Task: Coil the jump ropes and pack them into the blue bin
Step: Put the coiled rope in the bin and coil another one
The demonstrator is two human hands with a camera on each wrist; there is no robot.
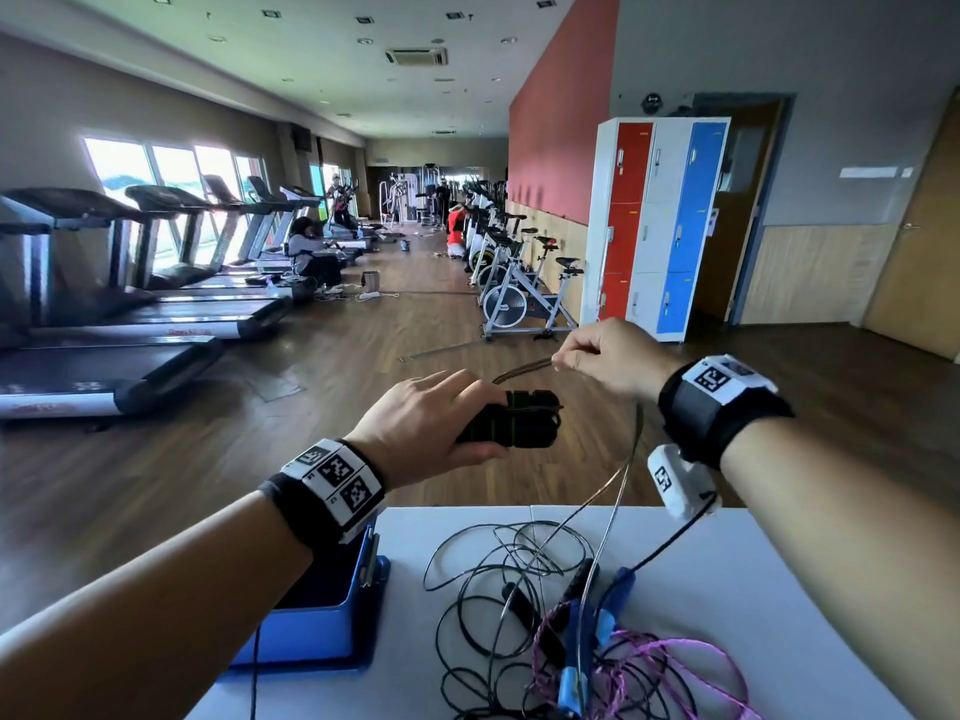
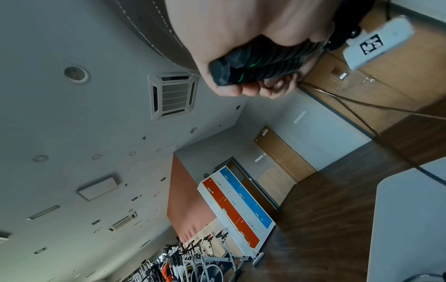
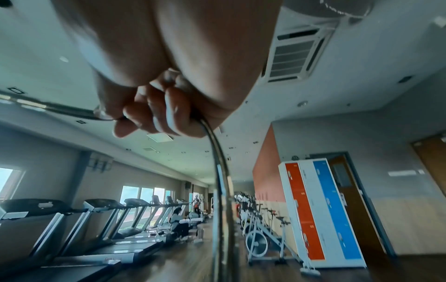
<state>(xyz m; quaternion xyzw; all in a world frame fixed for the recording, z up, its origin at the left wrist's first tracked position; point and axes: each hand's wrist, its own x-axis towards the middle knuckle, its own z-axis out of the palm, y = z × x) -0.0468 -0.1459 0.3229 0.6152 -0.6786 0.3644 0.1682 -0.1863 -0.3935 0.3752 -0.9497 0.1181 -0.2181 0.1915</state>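
My left hand (image 1: 441,423) grips the two black handles with green rings (image 1: 519,420) of one jump rope, held together above the floor beyond the table. In the left wrist view the same black handles (image 2: 255,64) lie across my curled fingers. My right hand (image 1: 602,361) pinches that rope's thin clear cable (image 1: 524,368) just right of the handles; the cable (image 3: 218,164) hangs down from my fist to the table. The blue bin (image 1: 332,623) stands under my left forearm. Other ropes lie tangled on the white table (image 1: 779,589): a black cord (image 1: 467,615), blue handles (image 1: 613,600), a purple rope (image 1: 675,662).
The table's far edge runs just below my hands. Beyond it lies wooden floor, with treadmills (image 1: 130,314) at the left, exercise bikes (image 1: 524,298) and a red, white and blue locker (image 1: 660,226) at the right. A person (image 1: 311,252) sits on the floor far back.
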